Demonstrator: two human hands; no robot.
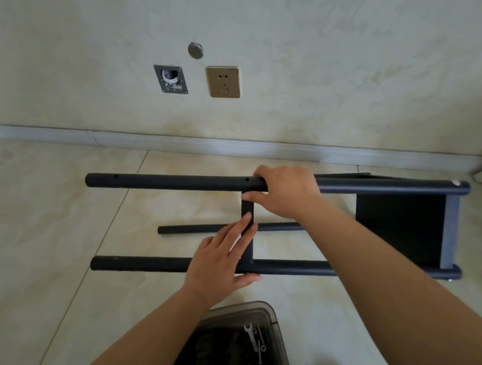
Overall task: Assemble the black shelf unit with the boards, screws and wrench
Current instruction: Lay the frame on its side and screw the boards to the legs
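Fingers [242, 227] on board [248, 211], between poles [163, 181]

Both bare forearms reach forward from the near edge, the left hand [221, 261] lying flat with fingers straight and pointing far-right, thumb spread to the right, while the right hand [285, 192] sits farther off, knuckles up, fingers curled over and thumb pointing left.

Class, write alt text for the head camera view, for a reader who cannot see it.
Two hands fit a black board edge-on between two black tubes of a shelf frame lying on a tiled floor: the right hand grips the far tube, the left hand lies flat on the board. Nearby, a wrench and screws rest on a bin lid.
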